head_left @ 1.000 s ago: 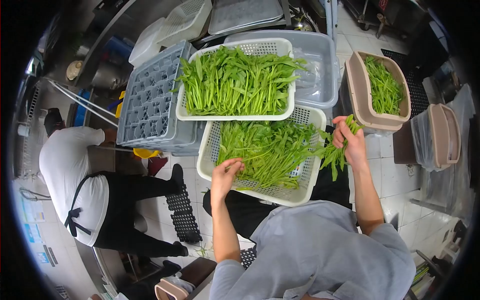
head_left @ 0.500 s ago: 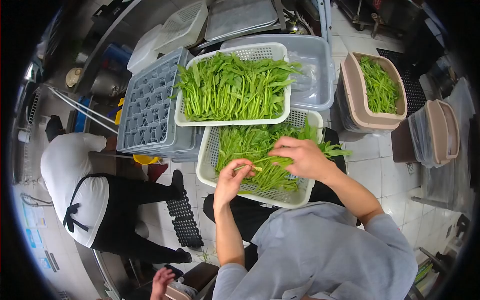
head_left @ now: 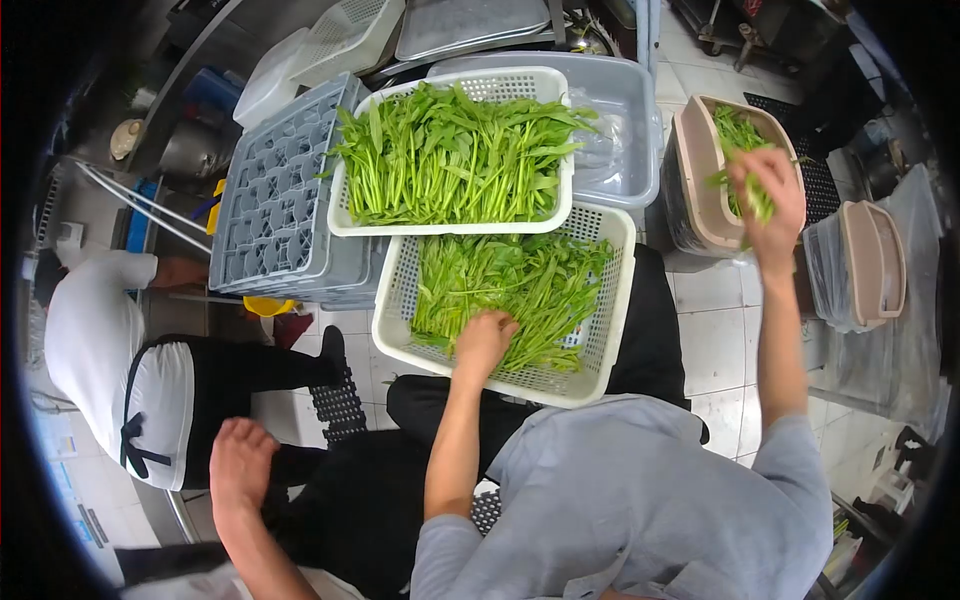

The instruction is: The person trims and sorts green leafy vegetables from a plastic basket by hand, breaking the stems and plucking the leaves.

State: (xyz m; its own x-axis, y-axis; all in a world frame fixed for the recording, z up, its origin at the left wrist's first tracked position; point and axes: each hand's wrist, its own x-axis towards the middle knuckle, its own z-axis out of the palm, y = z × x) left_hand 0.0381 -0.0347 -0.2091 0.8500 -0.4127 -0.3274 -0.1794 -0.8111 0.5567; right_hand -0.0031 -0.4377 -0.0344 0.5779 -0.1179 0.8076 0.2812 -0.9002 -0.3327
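Note:
In the head view, a white perforated basket (head_left: 392, 345) holds leafy water spinach (head_left: 535, 290) with long green stems. My left hand (head_left: 484, 342) is down at the near side of this basket, fingers curled in among the stems; their tips are partly hidden. Out to the right, my right hand (head_left: 772, 205) is over a beige-rimmed bin (head_left: 690, 150), somewhat blurred. Its fingers are bent around some green pieces, which stick out on its left and below. More cut greens (head_left: 738, 130) lie inside that bin.
Behind stands a second white basket (head_left: 345, 215) piled with the same greens, beside a grey tub (head_left: 640, 150). Grey glass racks (head_left: 280, 190) are stacked to the left. Another lidded bin (head_left: 875, 260) is at right. A person in white (head_left: 110, 340) bends over at left; another person's hand (head_left: 243, 455) is lower left.
My right hand has swung from the near basket to the right-hand bin, carrying greens. My left hand has lowered into the basket's stems. The other person's hand at lower left has come further into view.

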